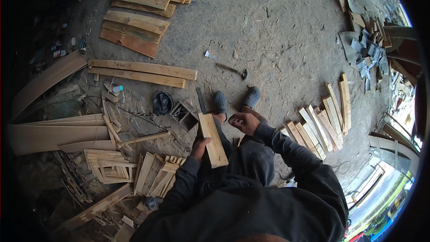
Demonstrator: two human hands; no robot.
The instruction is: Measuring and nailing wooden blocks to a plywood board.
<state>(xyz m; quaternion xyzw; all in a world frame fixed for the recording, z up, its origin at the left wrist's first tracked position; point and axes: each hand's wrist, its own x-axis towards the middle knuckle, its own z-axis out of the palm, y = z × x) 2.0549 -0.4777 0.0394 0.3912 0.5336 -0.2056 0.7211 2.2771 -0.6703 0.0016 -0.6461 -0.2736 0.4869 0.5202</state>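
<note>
My left hand (200, 147) grips a pale wooden board (212, 148) near its left edge, the board lying lengthwise over my lap. A dark flat bar (200, 99) sticks out beyond the board's far end. My right hand (242, 123) is just right of the board, above my right leg, its fingers curled round something small that I cannot make out. Between my feet in grey clogs (252, 97) is bare ground, and farther forward lies a hammer (230, 70).
Planks (134, 20) lie ahead on the left, two long battens (139, 76) nearer. A black container (162, 103) and wooden crate (183, 114) stand left of my feet. Short battens (324, 125) lie right, wood frames (107, 166) lower left, metal scraps (367, 54) far right.
</note>
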